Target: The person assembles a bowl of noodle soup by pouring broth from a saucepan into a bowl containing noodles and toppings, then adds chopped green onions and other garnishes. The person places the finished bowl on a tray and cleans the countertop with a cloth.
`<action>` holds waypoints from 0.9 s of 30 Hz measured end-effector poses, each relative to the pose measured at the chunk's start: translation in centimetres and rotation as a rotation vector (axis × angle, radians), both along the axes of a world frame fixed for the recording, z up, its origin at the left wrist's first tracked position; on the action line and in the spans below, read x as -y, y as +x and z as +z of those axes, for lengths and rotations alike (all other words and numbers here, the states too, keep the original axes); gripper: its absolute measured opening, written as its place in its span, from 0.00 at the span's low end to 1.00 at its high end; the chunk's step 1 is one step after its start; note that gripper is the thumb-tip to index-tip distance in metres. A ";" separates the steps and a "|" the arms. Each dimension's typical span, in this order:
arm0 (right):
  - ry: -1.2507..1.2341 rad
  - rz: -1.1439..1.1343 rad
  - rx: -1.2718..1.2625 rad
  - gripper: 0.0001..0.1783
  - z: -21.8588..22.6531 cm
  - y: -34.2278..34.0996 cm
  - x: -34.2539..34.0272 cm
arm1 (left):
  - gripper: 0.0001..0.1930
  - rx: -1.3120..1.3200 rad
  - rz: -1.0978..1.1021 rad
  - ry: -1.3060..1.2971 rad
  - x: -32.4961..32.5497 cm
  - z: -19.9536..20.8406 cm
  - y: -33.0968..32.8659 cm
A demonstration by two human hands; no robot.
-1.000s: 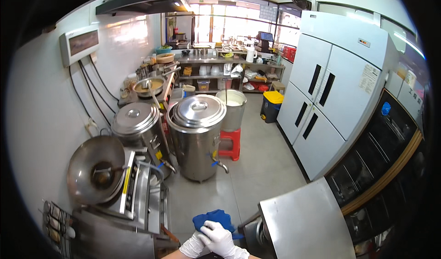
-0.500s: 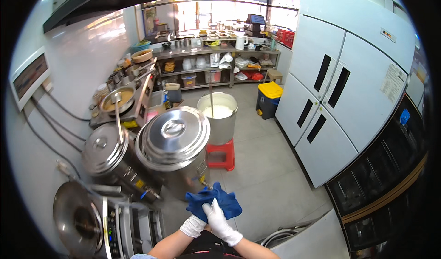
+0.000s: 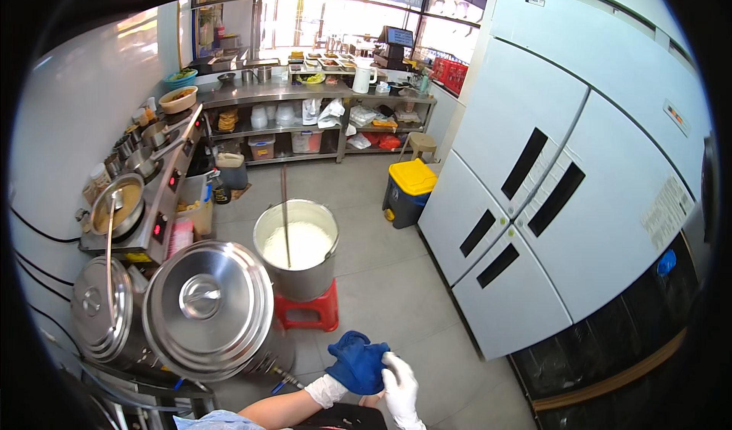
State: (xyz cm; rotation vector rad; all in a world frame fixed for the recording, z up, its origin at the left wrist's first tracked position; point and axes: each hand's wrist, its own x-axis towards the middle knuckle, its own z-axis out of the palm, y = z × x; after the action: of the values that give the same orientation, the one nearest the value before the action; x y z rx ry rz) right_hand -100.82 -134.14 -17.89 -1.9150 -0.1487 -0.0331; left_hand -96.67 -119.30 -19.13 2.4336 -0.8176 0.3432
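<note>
Both gloved hands meet low in view: right hand (image 3: 400, 388) grips the blue cloth (image 3: 357, 363) bunched over left hand (image 3: 335, 388)

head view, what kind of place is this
Most likely a commercial kitchen. Big lidded steel stockpots stand by a cooking range, steel shelves hold food containers, and a tall multi-door fridge lines the right side.
</note>
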 end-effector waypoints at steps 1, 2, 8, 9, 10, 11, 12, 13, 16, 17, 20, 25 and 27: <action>-0.179 -0.123 0.170 0.26 -0.6 1.7 1.4 | 0.15 0.151 0.081 0.024 1.0 -0.4 1.2; -0.191 -0.257 0.163 0.28 -1.4 3.6 2.2 | 0.16 -0.069 0.084 0.018 1.8 -1.1 2.7; 0.562 -0.195 -0.660 0.16 -3.7 15.6 4.9 | 0.22 -0.410 0.042 -0.151 9.5 -5.1 10.5; 0.525 -0.191 -0.634 0.16 -3.7 17.7 5.0 | 0.22 -0.402 -0.023 -0.289 10.0 -5.6 12.8; 0.486 -0.188 -0.613 0.17 -3.7 19.4 5.0 | 0.23 -0.380 0.019 -0.186 10.1 -6.0 14.4; 0.446 -0.185 -0.597 0.17 -3.6 21.2 5.1 | 0.23 -0.365 0.062 -0.082 10.0 -6.0 15.9; 0.435 -0.120 -0.587 0.19 -3.7 23.1 5.2 | 0.23 -0.371 0.109 -0.024 9.6 -5.7 17.3; 0.388 -0.076 -0.610 0.20 -3.9 25.1 5.2 | 0.24 -0.378 0.154 0.036 9.2 -5.2 18.7; 0.241 -0.018 -0.581 0.21 -5.3 31.9 5.2 | 0.24 -0.350 0.175 0.240 7.4 -2.9 23.3; 0.070 -0.012 -0.492 0.21 -5.9 34.3 5.3 | 0.24 -0.253 0.106 0.005 6.9 -2.1 26.0; -0.314 0.069 -0.136 0.21 -7.1 41.7 6.0 | 0.25 -0.042 0.095 -0.018 4.6 -0.5 33.6; -0.178 0.156 -0.208 0.49 -7.0 51.5 4.7 | 0.18 -0.223 0.294 -0.013 1.6 1.3 44.5; -0.163 0.243 -0.052 0.54 -6.8 55.3 3.0 | 0.12 -0.416 0.249 0.023 -0.1 1.8 48.7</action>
State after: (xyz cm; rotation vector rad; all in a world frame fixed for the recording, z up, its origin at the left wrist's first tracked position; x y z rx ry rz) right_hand -45.50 -137.10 -24.65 -2.0449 -0.3572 0.1969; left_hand -47.94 -119.22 -17.29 2.5060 -0.3421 -0.0865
